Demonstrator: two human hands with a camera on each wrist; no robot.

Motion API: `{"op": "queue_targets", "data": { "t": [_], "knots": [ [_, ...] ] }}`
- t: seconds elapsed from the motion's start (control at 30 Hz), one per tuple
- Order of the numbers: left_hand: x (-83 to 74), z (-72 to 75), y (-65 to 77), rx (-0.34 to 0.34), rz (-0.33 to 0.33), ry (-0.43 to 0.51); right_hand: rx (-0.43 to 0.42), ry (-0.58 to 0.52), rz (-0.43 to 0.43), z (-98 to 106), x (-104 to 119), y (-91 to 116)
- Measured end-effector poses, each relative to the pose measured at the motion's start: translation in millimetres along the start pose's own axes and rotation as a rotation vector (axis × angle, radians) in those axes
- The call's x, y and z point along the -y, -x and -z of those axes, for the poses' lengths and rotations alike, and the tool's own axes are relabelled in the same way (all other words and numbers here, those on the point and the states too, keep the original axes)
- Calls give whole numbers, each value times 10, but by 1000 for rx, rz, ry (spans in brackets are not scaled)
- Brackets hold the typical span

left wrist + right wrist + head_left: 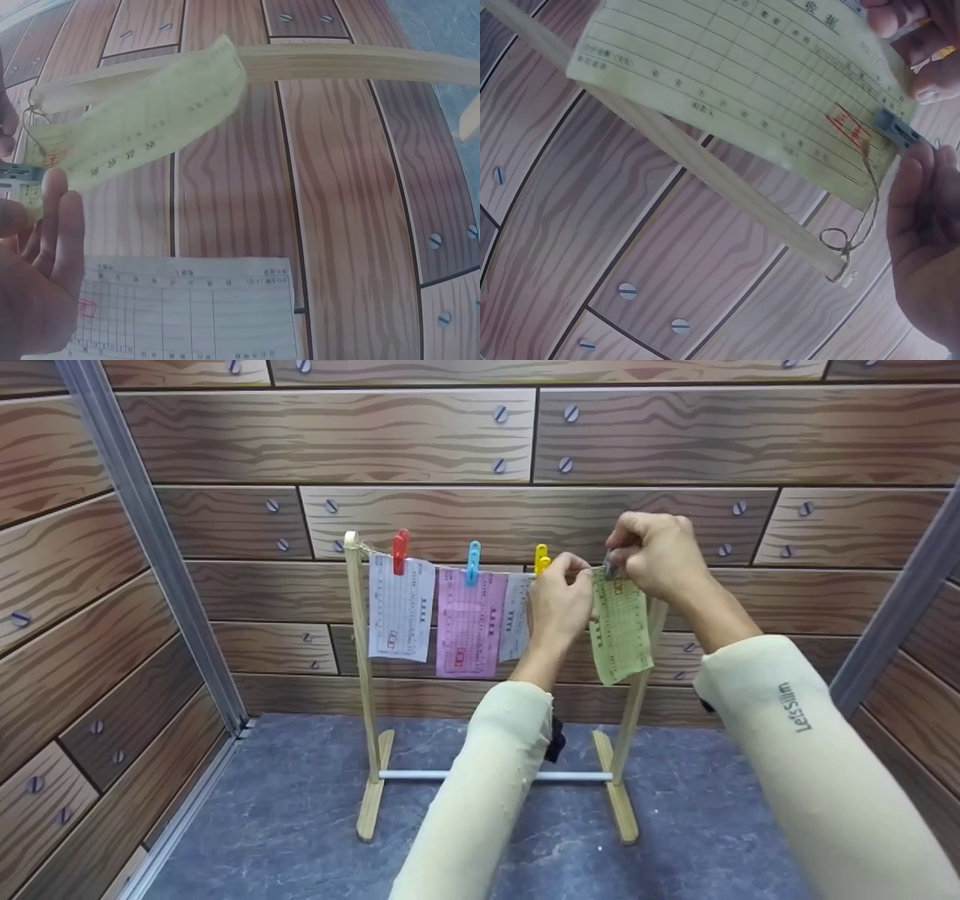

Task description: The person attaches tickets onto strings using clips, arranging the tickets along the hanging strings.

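Note:
A yellow-green paper receipt (621, 637) hangs at the right end of a string tied to a wooden rack. At its top edge, my right hand (664, 555) pinches a grey clothespin (896, 127), whose jaws are on the paper beside the string (871, 172). My left hand (562, 604) pinches the receipt's top left corner, close to the clothespin in the left wrist view. Left of it hang a white receipt (514, 619) under a yellow clothespin (541, 556), a pink receipt (470, 630) under a blue clothespin (472, 562) and another white receipt (400, 615) under a red clothespin (400, 551).
The rack has two wooden posts, the left post (364, 675) and right post (634, 712), on wooden feet joined by a white bar (577, 776). It stands on a blue-grey marbled surface (300, 810). Behind is a wood-patterned wall (420, 435), with metal frame posts at the sides.

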State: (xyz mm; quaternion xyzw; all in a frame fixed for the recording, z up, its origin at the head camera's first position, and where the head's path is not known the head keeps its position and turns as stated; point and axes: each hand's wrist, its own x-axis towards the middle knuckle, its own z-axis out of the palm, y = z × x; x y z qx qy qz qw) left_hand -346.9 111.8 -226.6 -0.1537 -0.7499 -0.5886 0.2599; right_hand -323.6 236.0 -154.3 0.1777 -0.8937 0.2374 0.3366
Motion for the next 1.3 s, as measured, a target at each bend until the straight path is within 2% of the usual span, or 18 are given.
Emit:
{"op": "queue_targets", "data": {
  "t": [0.23, 0.47, 0.57, 0.67, 0.77, 0.83, 0.97, 1.1, 1.2, 1.3],
  "knots": [
    [1, 24, -1, 13, -31, -100, 193, -93, -143, 51, 41, -22],
    [25, 56, 12, 40, 21, -135, 315, -146, -215, 53, 29, -13],
    [52, 66, 25, 55, 19, -128, 344, -167, -231, 54, 30, 8],
    [94, 84, 50, 79, -4, -98, 265, -198, -228, 54, 39, 57],
    [166, 118, 98, 118, -58, -111, 93, -250, -190, 44, 39, 156],
    [225, 139, 157, 161, -100, -115, -20, -294, -164, 48, 27, 259],
    [386, 191, 328, 259, -184, -126, -148, -362, -180, 61, -13, 528],
    [561, 299, 581, 310, -244, -185, -186, -319, -199, 5, -111, 887],
    [692, 428, 805, 293, -295, -262, -169, -231, -158, -110, -234, 1199],
    [838, 573, 1039, 271, -368, -349, -118, -164, -110, -263, -363, 1515]
  ]
}}
